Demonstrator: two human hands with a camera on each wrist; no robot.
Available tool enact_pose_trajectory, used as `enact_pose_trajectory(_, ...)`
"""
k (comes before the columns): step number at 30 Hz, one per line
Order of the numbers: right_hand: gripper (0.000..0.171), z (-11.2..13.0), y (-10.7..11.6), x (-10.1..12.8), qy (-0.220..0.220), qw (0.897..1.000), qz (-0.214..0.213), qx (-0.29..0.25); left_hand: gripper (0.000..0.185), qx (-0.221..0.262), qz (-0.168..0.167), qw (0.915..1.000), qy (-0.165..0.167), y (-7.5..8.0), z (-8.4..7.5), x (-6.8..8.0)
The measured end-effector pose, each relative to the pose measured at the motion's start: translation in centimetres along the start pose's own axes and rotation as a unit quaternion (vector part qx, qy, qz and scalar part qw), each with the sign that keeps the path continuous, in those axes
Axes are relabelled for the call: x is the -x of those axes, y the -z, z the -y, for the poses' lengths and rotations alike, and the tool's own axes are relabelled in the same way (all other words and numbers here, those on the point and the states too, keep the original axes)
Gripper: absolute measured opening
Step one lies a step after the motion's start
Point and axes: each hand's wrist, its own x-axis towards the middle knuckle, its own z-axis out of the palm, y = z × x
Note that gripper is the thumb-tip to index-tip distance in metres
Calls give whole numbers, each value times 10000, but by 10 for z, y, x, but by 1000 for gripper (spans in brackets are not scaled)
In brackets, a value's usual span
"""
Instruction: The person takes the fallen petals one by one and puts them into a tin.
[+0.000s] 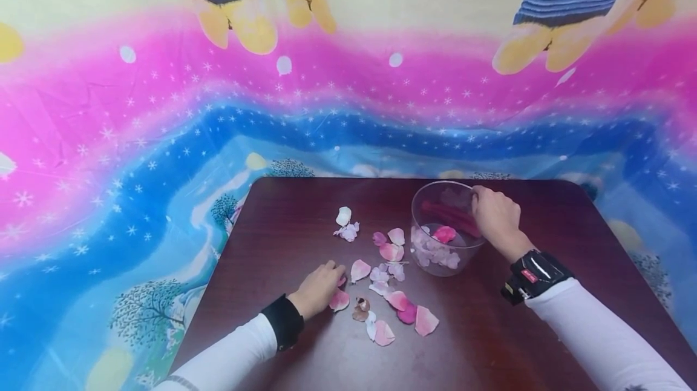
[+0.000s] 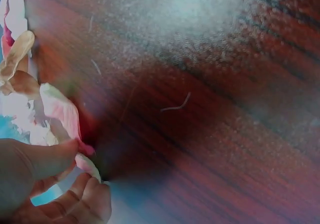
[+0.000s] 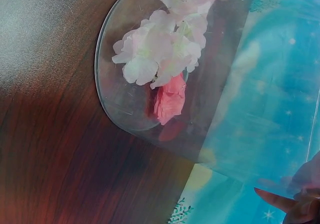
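Observation:
My left hand [image 1: 318, 289] is low over the table at the left end of the scattered petals. In the left wrist view, its thumb and fingers pinch a pink-and-white petal [image 2: 88, 166], and another pink petal [image 2: 62, 109] lies right beside the thumb. With my right hand [image 1: 497, 216] I grip the rim of a clear round container [image 1: 418, 216], which stands at the right of the petals. Inside it are pale pink blossoms [image 3: 165, 46] and a deeper pink crumpled petal [image 3: 170, 100]. The right fingers are mostly out of the right wrist view.
Loose petals lie between the hands, among them a magenta petal [image 1: 406, 313], a brown dried piece [image 1: 360, 310] and pale blossoms [image 1: 381, 275]. A white petal [image 1: 343, 216] lies farther back. Behind the dark wooden table [image 1: 294, 209] hangs a printed cloth [image 1: 348, 88].

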Motion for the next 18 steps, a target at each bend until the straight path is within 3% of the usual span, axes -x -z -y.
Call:
enact_pose_trajectory(4,30,0,0,0,3,10000,31,-18,15,-10,63,10000,-6,-2,0,0)
enact_pose_trajectory(18,30,1,2,0,-31,10000,77,-12,16,670,59,9977,110,-4,5,-4)
